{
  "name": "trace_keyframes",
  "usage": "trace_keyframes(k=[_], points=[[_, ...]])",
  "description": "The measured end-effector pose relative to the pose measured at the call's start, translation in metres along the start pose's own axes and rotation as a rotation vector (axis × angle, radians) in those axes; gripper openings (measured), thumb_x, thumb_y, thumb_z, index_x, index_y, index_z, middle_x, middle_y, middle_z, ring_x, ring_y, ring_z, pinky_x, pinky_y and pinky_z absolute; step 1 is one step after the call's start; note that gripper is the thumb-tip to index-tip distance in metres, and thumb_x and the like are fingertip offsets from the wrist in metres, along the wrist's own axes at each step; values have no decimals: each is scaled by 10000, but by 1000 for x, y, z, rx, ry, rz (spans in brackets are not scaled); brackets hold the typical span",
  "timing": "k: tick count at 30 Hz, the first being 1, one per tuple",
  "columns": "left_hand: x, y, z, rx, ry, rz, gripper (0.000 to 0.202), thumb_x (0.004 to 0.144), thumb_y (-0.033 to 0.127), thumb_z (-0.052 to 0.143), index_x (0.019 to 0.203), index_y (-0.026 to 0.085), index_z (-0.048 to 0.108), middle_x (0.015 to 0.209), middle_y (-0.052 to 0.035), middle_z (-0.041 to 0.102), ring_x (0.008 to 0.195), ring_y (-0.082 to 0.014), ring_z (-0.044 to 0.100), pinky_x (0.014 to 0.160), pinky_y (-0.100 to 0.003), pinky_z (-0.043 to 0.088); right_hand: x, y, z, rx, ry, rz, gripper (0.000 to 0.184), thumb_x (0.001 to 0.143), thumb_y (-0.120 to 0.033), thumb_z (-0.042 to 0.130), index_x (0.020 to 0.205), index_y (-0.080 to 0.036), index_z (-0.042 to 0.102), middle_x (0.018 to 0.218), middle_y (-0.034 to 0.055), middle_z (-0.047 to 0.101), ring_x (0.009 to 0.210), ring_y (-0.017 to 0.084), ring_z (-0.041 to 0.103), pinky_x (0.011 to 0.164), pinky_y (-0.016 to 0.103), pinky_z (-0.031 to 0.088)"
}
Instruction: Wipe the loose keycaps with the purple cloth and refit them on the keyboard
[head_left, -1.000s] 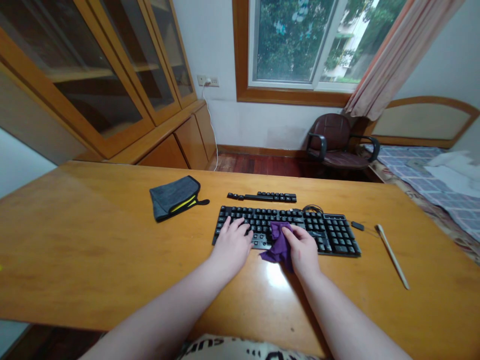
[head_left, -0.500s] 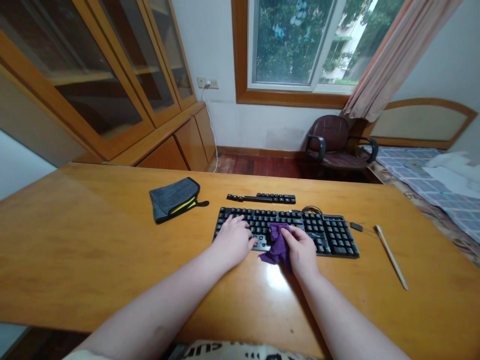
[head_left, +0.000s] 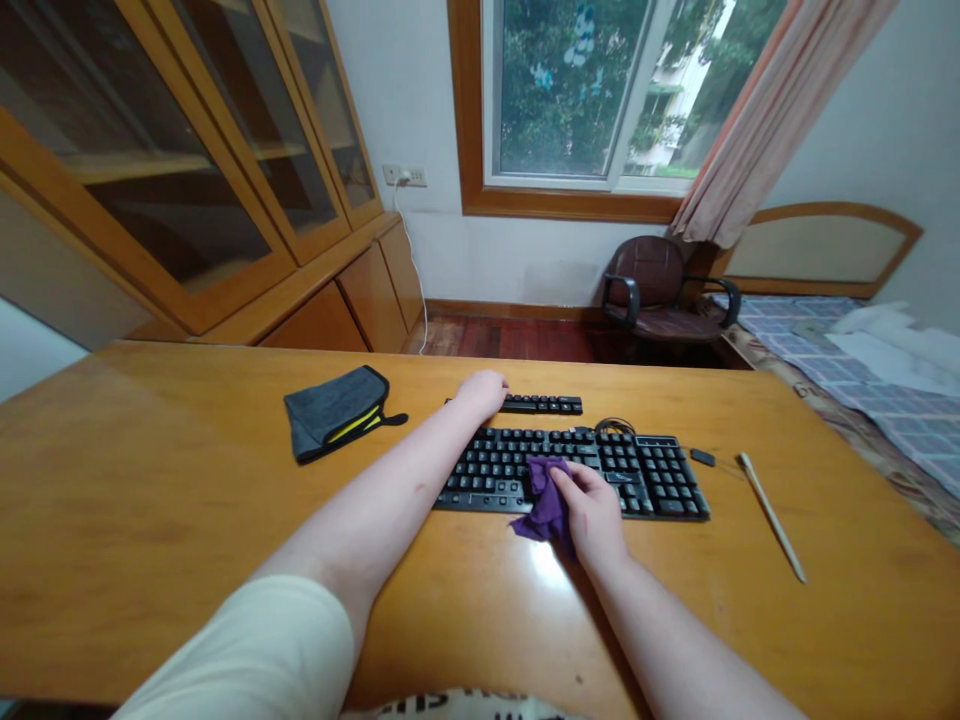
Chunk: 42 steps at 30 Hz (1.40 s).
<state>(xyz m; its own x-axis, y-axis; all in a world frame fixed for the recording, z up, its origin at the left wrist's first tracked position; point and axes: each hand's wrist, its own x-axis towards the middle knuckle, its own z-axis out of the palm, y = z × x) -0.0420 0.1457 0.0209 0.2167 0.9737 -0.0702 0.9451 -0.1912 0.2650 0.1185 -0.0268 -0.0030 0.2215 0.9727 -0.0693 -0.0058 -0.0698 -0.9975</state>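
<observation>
A black keyboard (head_left: 645,470) lies on the wooden desk (head_left: 187,500). My right hand (head_left: 592,510) is closed on a purple cloth (head_left: 546,505) pressed against the keyboard's front middle keys. My left hand (head_left: 482,392) reaches over the keyboard's far edge and rests, fingers curled, on the left end of a row of loose black keycaps (head_left: 544,404) lying beyond the keyboard. What its fingers hold, if anything, is hidden.
A grey pouch with yellow trim (head_left: 334,412) lies left of the keyboard. A thin wooden stick (head_left: 769,513) and a small black piece (head_left: 703,457) lie to the right. A dark armchair (head_left: 664,295) stands beyond the desk, under the window.
My left hand has lifted off the keyboard's left keys and reached forward to the row of loose keycaps. My right hand stays on the cloth. The view shifted slightly.
</observation>
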Motion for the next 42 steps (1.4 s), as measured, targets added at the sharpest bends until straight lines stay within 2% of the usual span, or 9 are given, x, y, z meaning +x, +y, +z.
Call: trace_keyframes(k=[8,19,26,28,30,32,36,39,42], points=[[16,-3,10,-27,-61,-44,208,725,350,585,856,243,706,956,-71,678,932,-226,588,813,-300,437,-1,-2,0,16,-8,19,239,701,-378,627,828,-185,687,810,41,696,761,208,608,716,310,455],[15,-7,6,-215,87,-32,123,679,216,626,778,163,677,831,-87,675,825,-210,603,763,-301,450,1,2,1,33,-18,3,275,695,-400,627,840,-173,686,819,54,694,771,215,607,724,325,457],[-33,19,0,-518,187,144,176,760,280,557,893,170,589,856,-25,652,725,-116,607,686,-222,476,3,8,0,28,15,-29,279,715,-396,608,877,-180,674,855,52,689,799,208,600,752,325,444],[-56,27,3,-771,191,223,168,736,273,588,858,157,581,822,-32,644,707,-123,604,671,-235,483,3,7,-1,15,24,-52,282,729,-396,593,894,-181,670,871,55,688,814,211,599,766,332,439],[-80,35,7,-988,118,274,172,724,256,604,861,156,573,792,-25,634,679,-117,600,660,-242,489,4,6,-2,5,24,-73,281,744,-396,576,900,-181,667,880,55,685,827,213,598,776,337,436],[-100,41,14,-1173,88,243,191,706,236,622,871,155,569,777,-16,626,684,-114,602,670,-249,496,3,4,-3,3,21,-91,280,758,-396,561,899,-178,665,885,57,682,833,215,597,782,341,435],[-125,50,33,-1407,96,7,169,668,182,646,824,130,607,754,-26,643,693,-120,611,699,-261,504,1,2,-2,-2,-2,-114,275,767,-384,554,904,-176,668,897,61,681,845,217,596,788,345,438],[-132,54,41,-1448,78,-67,224,641,137,655,864,124,638,743,-31,656,689,-121,611,699,-260,506,1,3,-1,-15,-7,-114,275,757,-380,567,910,-177,673,909,62,683,856,221,597,796,350,437],[-133,55,42,-1443,83,-51,274,623,126,668,896,126,654,732,-29,660,678,-121,607,695,-260,509,1,3,-2,-17,-2,-109,274,755,-384,571,910,-182,675,912,57,686,852,218,600,792,343,438]])
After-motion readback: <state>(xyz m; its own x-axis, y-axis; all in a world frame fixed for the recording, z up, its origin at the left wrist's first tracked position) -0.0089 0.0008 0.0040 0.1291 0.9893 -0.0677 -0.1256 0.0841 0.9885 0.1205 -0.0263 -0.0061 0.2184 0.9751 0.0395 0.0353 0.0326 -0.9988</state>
